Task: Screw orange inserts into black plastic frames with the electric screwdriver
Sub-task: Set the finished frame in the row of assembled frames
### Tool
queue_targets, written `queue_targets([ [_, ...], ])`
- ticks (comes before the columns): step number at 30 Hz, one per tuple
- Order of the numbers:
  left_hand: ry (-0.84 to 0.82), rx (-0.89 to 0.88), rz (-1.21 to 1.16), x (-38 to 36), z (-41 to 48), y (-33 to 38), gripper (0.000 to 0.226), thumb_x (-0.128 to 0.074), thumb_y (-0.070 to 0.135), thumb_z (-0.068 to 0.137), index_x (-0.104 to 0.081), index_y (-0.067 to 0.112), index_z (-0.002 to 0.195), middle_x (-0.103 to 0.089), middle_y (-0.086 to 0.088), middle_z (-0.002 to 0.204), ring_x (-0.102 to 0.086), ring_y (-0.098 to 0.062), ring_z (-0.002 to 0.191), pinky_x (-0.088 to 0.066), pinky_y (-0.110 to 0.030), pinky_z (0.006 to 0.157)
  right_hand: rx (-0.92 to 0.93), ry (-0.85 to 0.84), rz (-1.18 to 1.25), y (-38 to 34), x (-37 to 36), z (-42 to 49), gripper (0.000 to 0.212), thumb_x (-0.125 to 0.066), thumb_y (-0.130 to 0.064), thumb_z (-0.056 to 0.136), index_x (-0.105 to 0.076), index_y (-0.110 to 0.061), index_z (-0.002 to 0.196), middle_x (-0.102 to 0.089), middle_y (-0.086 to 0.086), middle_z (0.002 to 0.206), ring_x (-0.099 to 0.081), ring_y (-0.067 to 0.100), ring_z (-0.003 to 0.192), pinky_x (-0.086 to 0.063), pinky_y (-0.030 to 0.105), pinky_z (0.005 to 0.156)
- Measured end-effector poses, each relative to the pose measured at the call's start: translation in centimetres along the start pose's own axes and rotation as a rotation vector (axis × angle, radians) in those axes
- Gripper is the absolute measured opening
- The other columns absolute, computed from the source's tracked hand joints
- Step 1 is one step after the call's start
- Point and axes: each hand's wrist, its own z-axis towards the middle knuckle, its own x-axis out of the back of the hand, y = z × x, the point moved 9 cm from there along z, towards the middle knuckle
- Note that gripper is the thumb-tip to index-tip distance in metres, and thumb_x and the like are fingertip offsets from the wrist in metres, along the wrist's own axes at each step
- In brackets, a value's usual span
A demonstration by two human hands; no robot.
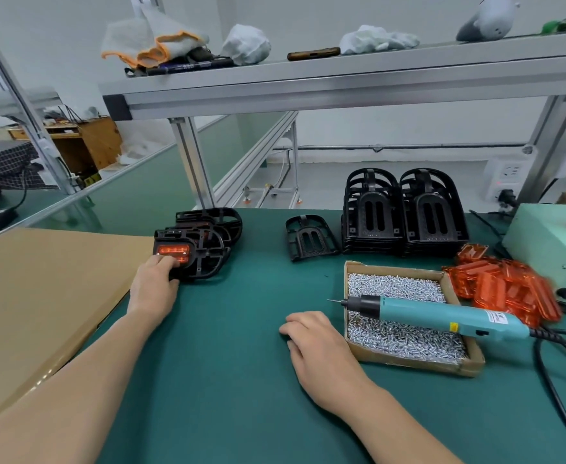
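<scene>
Green matted counter (224, 363). Two tall stacks of bare black plastic frames (405, 212) remained; a few fitted frames (204, 249) lay left, the left hand (154, 289) gripping the top one with curled fingers. Translucent orange inserts (509, 289) and teal electric screwdriver (442, 316) lay idle near the empty right hand (321, 349), fingers relaxed.

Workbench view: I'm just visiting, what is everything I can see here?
finished frames: several, black and orange, piled left
loose frame: one, black, centre
frame stacks: two, black, back right
orange inserts: heap, orange, far right
screw box: one, cardboard, silver screws inside, right
electric screwdriver: one, teal, across the screw box
equipment box: one, pale green, right edge
cardboard sheet: one, brown, left
shelf: one, grey, overhead, with cloths
left hand: one, fingers holding nearest finished frame
right hand: one, resting open on green mat
</scene>
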Motion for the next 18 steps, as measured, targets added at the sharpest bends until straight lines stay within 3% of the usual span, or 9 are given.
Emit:
queue_targets([
  [7,0.077,0.042,0.05,0.0,-1.3,1.0,0.05,-0.056,-0.008,0.074,-0.056,0.004,0.122,-0.056,-0.018,0.121,-0.047,-0.038,0.107,-0.042,-0.047,0.093,-0.003,-0.003,0.004,0.0,0.1,0.0,0.03,-0.042,-0.009,0.102,-0.062,-0.01,0.124,-0.056,0.0,0.13,-0.042,0.021,0.125,-0.031,0.024,0.107],
  [11,0.224,0.084,0.03,1.2,-2.4,2.2,0.057,-0.054,-0.012,0.071,-0.053,0.004,0.126,-0.052,-0.02,0.124,-0.043,-0.039,0.111,-0.034,-0.049,0.098,-0.007,-0.004,0.017,-0.2,0.0,0.0,0.03,-0.042,-0.007,0.101,-0.063,-0.009,0.122,-0.056,0.001,0.129,-0.042,0.022,0.124,-0.034,0.027,0.107],
  [15,0.352,-0.047,-0.101,2.0,-2.3,7.5,0.057,-0.059,-0.01,0.068,-0.057,0.005,0.123,-0.052,-0.016,0.126,-0.042,-0.036,0.117,-0.031,-0.047,0.099,-0.004,0.0,0.025,-0.2,-0.1,0.0,0.032,-0.041,-0.006,0.101,-0.062,-0.009,0.126,-0.055,0.001,0.132,-0.041,0.021,0.126,-0.034,0.026,0.108],
  [18,0.338,-0.222,-0.154,1.4,-1.7,13.4,0.044,-0.066,-0.002,0.073,-0.063,0.007,0.116,-0.058,-0.013,0.123,-0.048,-0.036,0.115,-0.035,-0.044,0.094,0.003,0.012,0.029,-0.2,-0.1,0.0,0.031,-0.042,-0.006,0.101,-0.063,-0.008,0.125,-0.056,0.003,0.13,-0.043,0.023,0.125,-0.035,0.028,0.108],
])
